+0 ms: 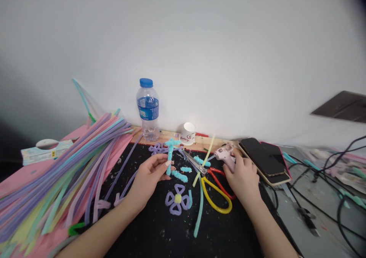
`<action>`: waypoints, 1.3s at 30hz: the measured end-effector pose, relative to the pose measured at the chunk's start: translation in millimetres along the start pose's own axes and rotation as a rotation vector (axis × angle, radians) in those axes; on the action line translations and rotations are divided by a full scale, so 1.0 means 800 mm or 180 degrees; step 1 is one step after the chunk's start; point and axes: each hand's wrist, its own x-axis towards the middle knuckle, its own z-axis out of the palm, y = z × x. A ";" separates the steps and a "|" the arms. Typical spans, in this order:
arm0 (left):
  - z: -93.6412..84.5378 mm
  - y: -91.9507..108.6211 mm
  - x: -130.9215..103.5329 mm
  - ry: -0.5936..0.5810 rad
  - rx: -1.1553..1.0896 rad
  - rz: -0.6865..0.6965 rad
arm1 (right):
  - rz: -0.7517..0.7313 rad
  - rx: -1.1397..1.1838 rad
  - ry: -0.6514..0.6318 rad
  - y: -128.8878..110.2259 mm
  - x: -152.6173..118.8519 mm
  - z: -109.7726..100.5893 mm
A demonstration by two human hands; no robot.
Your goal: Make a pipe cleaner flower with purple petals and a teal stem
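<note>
My left hand [154, 172] pinches a light blue pipe-cleaner piece [170, 155], held upright with a crosswise top. At the right, my right hand [243, 178] is wrapped round the handle of a pale pink hot glue gun [225, 155], whose nozzle points left. Between the hands lie scissors [215, 197] with one yellow and one red handle loop, blades partly apart. A purple pipe-cleaner flower [177, 199] with a yellow centre rests on the black mat [160, 227]. Short light blue pieces [180, 176] and a teal strip [199, 212] lie near it.
Loose pipe cleaners [71, 174] in several colours spread over the left side. A water bottle [147, 111] and a paper cup [188, 133] stand by the wall. Phones [264, 157] lie at the right, beside black cables [314, 189]. A tape roll [47, 144] sits far left.
</note>
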 end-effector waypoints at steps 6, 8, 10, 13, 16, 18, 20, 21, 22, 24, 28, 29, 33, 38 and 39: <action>0.001 -0.001 0.000 -0.0065 -0.0083 -0.0048 | -0.1547 0.1482 0.0396 -0.040 -0.015 -0.005; 0.002 -0.001 0.000 -0.0070 -0.0080 -0.0068 | -0.1946 0.1646 0.0032 -0.062 -0.022 -0.004; 0.002 -0.001 0.000 -0.0088 -0.0072 -0.0073 | -0.2148 0.1639 -0.0165 -0.080 -0.026 0.000; 0.002 -0.001 0.000 -0.0136 -0.0064 -0.0059 | -0.2199 0.1690 -0.0336 -0.092 -0.025 0.006; 0.003 -0.001 0.000 -0.0167 -0.0024 -0.0053 | -0.2150 0.2012 -0.0359 -0.088 -0.019 0.008; 0.004 0.000 -0.001 -0.0177 0.0005 -0.0064 | -0.2016 0.2290 -0.0262 -0.082 -0.018 0.006; 0.006 0.001 -0.003 -0.0186 0.0039 -0.0082 | -0.1840 0.2491 -0.0112 -0.077 -0.020 0.001; 0.007 0.002 -0.004 -0.0219 0.0059 -0.0093 | -0.1784 0.2554 -0.0032 -0.075 -0.023 -0.001; 0.008 0.002 -0.005 -0.0280 0.0078 -0.0108 | -0.1769 0.2600 0.0056 -0.074 -0.026 -0.003; 0.010 0.002 -0.007 -0.0477 0.0109 -0.0135 | -0.1861 0.2695 0.0246 -0.074 -0.033 -0.007; 0.012 0.000 -0.009 -0.0849 0.0143 -0.0105 | -0.2225 0.2942 0.0419 -0.078 -0.045 -0.012; 0.013 -0.001 -0.009 -0.0907 0.0162 -0.0078 | -0.2273 0.2998 0.0435 -0.079 -0.047 -0.013; 0.016 -0.005 -0.011 -0.1110 0.0230 -0.0007 | -0.2360 0.3112 0.0560 -0.081 -0.052 -0.014; 0.018 -0.009 -0.013 -0.1188 0.0272 -0.0008 | -0.2405 0.3059 0.0605 -0.083 -0.053 -0.011; 0.018 -0.009 -0.013 -0.1213 0.0290 -0.0003 | -0.2399 0.3053 0.0607 -0.082 -0.053 -0.010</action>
